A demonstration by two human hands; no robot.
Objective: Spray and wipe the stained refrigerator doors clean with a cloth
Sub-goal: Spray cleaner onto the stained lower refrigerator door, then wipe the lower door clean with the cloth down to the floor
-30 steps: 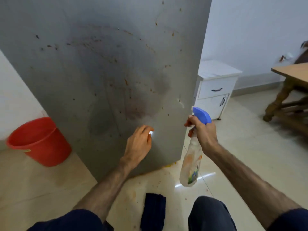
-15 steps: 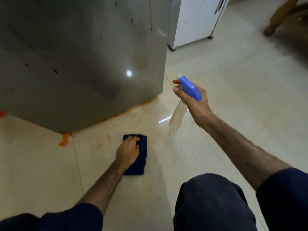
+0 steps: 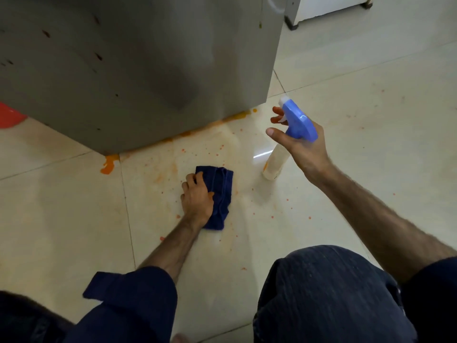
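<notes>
The grey refrigerator door (image 3: 138, 70) fills the upper left, dotted with small dark stains. On the tiled floor below it lies a dark blue cloth (image 3: 221, 196); my left hand (image 3: 196, 196) is closed over its left side, pressing it to the floor. My right hand (image 3: 305, 147) holds a spray bottle (image 3: 298, 122) with a blue trigger head and a pale body hanging down toward the floor, to the right of the cloth.
Orange spill (image 3: 108, 165) and splatter run along the foot of the refrigerator. A red bucket (image 3: 10, 115) peeks in at the left edge. A white cabinet (image 3: 326, 8) stands at the top right. My knee (image 3: 329, 293) is at the bottom right.
My view dropped from the door to the floor. My left hand left the door and came down onto the blue cloth, closing on it. The right hand keeps the spray bottle.
</notes>
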